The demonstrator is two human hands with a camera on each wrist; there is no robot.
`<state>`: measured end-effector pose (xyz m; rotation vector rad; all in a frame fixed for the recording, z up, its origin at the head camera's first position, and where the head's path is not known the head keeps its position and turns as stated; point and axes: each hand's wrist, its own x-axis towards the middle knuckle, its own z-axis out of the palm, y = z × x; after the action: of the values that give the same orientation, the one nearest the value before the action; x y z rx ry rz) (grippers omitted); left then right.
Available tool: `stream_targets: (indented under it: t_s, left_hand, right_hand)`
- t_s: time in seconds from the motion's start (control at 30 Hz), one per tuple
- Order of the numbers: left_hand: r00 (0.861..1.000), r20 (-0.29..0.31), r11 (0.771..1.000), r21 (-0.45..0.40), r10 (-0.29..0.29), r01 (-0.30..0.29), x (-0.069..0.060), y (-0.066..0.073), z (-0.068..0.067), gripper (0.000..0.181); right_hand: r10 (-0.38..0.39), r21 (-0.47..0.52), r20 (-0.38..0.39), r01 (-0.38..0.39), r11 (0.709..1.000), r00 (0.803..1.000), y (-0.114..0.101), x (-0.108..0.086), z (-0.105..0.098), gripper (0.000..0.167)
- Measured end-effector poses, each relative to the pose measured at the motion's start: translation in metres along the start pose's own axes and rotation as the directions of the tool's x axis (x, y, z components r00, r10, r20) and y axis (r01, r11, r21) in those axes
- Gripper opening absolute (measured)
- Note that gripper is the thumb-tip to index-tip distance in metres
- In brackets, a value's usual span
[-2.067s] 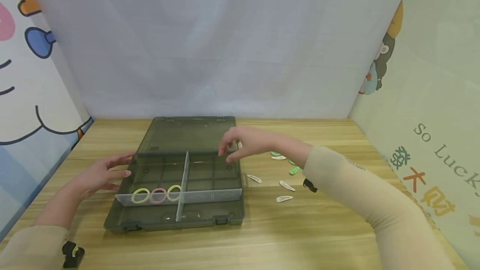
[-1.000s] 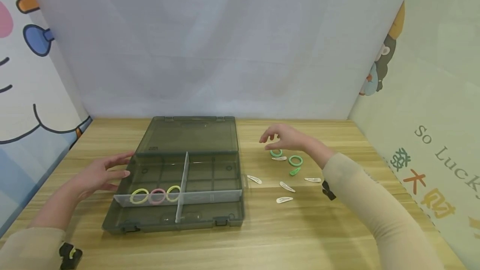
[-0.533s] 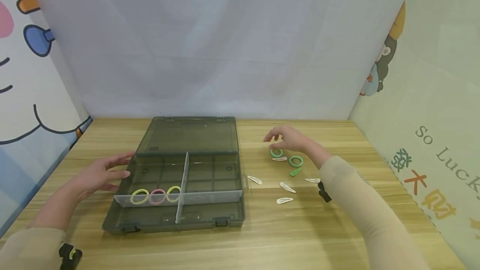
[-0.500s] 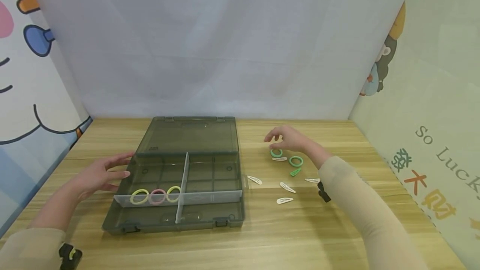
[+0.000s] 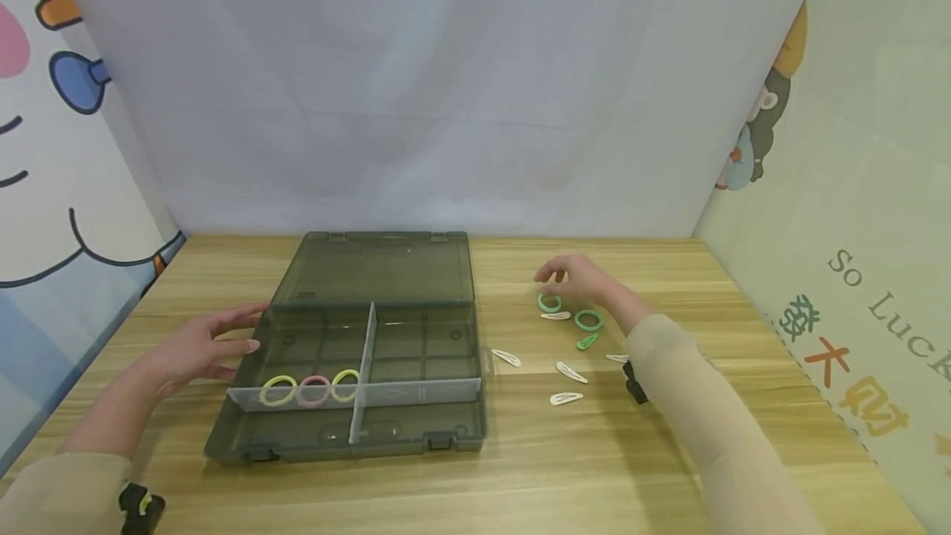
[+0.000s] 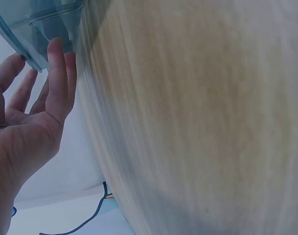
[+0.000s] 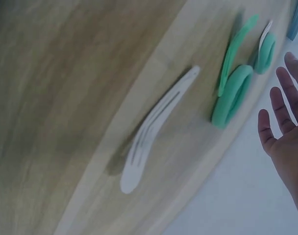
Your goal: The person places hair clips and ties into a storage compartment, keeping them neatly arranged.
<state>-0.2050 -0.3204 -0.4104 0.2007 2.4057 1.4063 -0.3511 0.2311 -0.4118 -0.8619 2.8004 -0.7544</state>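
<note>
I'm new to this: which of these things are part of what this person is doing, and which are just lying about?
Apparently in use:
Open divided box, left hand at its side
Pink ring and two yellow rings inside it
Far green ring, nearest the right hand

Lying about, perhaps for later:
Near green ring
Green clip
Five white clips
Cartoon wall print, just scenery
</note>
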Motion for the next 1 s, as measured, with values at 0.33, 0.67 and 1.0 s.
stream_targets:
  t_s: [0.33,0.67,1.0]
  left_hand:
    - [1.000,-0.006,1.000,0.006,0.003,-0.003,-0.001,0.000,0.000,0.074]
    - [1.000,-0.008,1.000,0.009,-0.003,0.003,-0.001,0.002,0.001,0.074]
    - [1.000,-0.007,1.000,0.014,-0.006,0.006,-0.001,0.003,0.002,0.074]
  right_hand:
    - [0.069,0.019,0.007,-0.069,0.997,0.998,0.009,0.003,0.007,0.020]
    - [0.069,0.009,0.013,-0.069,0.998,0.998,0.015,0.005,0.013,0.014]
    - [0.085,0.027,0.031,-0.086,0.996,0.996,0.013,0.008,0.015,0.008]
